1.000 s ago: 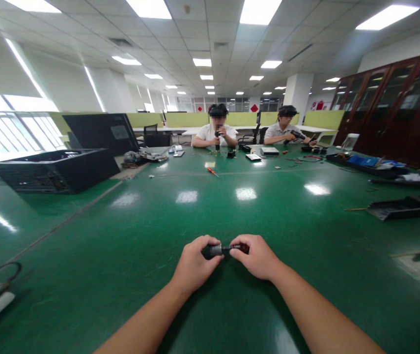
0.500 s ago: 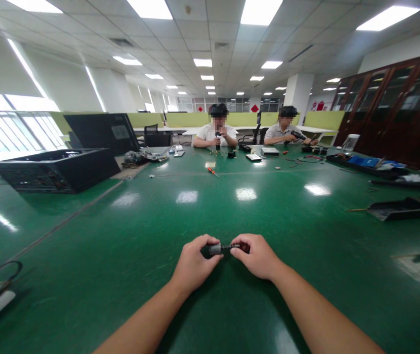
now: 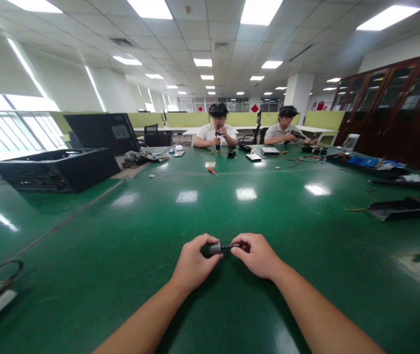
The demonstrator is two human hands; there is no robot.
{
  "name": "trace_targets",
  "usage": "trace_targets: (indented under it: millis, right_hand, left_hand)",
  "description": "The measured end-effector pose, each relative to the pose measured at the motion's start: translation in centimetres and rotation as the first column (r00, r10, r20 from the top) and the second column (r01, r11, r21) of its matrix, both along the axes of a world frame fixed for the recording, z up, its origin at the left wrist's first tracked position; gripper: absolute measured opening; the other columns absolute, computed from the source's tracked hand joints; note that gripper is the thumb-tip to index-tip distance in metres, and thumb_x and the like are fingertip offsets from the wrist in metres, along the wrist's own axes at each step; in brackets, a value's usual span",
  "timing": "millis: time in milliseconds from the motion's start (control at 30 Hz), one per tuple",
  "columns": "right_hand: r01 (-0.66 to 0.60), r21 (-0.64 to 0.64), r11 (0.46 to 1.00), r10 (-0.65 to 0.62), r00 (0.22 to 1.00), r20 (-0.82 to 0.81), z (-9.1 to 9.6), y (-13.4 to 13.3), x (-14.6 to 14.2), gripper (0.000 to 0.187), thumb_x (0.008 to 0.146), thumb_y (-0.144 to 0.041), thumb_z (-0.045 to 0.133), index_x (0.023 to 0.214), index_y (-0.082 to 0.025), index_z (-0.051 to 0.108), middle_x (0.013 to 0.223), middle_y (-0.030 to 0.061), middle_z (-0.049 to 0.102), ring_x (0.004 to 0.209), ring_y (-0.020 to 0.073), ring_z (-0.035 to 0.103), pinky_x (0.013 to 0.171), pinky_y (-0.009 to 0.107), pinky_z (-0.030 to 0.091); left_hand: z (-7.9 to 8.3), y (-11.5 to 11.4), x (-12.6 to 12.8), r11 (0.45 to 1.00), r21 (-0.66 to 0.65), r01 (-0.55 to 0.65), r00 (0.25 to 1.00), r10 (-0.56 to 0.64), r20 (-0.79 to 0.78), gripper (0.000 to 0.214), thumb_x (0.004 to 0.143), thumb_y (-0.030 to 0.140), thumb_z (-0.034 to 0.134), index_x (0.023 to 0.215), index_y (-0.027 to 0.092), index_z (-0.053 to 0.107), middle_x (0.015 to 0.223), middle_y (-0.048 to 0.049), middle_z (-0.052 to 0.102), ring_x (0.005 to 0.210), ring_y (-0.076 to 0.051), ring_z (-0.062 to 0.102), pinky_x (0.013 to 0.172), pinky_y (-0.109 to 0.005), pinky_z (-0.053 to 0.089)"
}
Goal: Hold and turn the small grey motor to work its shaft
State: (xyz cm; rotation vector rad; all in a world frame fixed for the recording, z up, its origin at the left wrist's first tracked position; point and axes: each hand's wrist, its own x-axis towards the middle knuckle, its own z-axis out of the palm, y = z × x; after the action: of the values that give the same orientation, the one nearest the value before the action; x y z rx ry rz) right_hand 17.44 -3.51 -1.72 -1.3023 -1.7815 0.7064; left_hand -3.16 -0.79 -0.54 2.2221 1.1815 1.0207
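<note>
Almost nothing moved, left fingers (image 3: 205, 239) clamping grey cylinder (image 3: 214, 249), right fingers (image 3: 239, 253) clamping dark shaft (image 3: 227, 247), pale label (image 3: 120, 132) illegible

Clock centred on the wearer's two hands, 12 straight ahead. Cylinder (image 3: 215, 249) in left hand (image 3: 196, 259); shaft (image 3: 226, 247) runs from its 3 o'clock side into right hand (image 3: 257, 256). Both above near part of surface (image 3: 217, 211). Screwdriver (image 3: 212, 171) on surface at 12, well apart. Beyond it at 12, one co-worker (image 3: 215, 135) at far edge; second co-worker (image 3: 281, 132) at 1. Computer case (image 3: 55, 172) at 10; pile of parts (image 3: 139, 157) just beside its 3 o'clock side. Slotted frame (image 3: 408, 209) at 2. Cabinets (image 3: 390, 110) behind, off the surface, toward 1–2.
</note>
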Motion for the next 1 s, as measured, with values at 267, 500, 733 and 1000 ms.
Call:
trace_targets:
  millis: [267,500,733,1000]
  right_hand:
    - [0.002,0.011,1.0,-0.002,1.0,-0.006,0.03,-0.04,0.03,0.012,0.083,-0.023,0.061,0.087,-0.018,0.072,0.069,-0.0004,0.062,0.062,0.0131,0.054,0.059,0.023,0.039]
    - [0.005,0.008,1.0,-0.005,1.0,-0.014,-0.01,-0.03,0.08,0.012,0.082,-0.023,0.062,0.088,-0.018,0.072,0.068,-0.0003,0.062,0.061,0.0129,0.054,0.057,0.023,0.039]
    - [0.015,0.01,1.0,-0.014,1.0,-0.016,0.12,-0.06,0.2,0.012,0.082,-0.023,0.062,0.088,-0.018,0.072,0.071,0.0005,0.065,0.063,0.0134,0.056,0.059,0.023,0.041]
    - [0.015,0.015,1.0,-0.014,1.0,-0.013,0.03,0.01,0.28,0.013,0.082,-0.023,0.062,0.088,-0.018,0.072,0.071,0.0006,0.066,0.063,0.0135,0.057,0.059,0.023,0.042]
  left_hand:
    - [-0.16,0.17,-0.06,1.0,-0.007,-0.001,1.0,0.002,0.012,0.02,0.071,0.017,0.072,0.09,0.02,0.067,0.088,-0.0007,0.07,0.085,-0.019,0.064,0.079,-0.03,0.048]
    - [-0.06,0.07,-0.07,1.0,-0.007,-0.003,1.0,0.003,0.025,0.019,0.071,0.019,0.072,0.09,0.02,0.067,0.088,-0.001,0.07,0.084,-0.019,0.064,0.078,-0.03,0.048]
    - [0.2,-0.03,0.01,1.0,-0.013,-0.012,0.999,0.012,0.033,0.019,0.071,0.021,0.072,0.089,0.02,0.066,0.088,-0.0011,0.07,0.084,-0.019,0.064,0.078,-0.031,0.049]
    - [0.09,0.08,0.0,0.999,-0.033,-0.013,0.999,0.015,0.047,0.019,0.071,0.021,0.072,0.089,0.021,0.067,0.087,-0.0004,0.07,0.083,-0.019,0.064,0.077,-0.031,0.048]
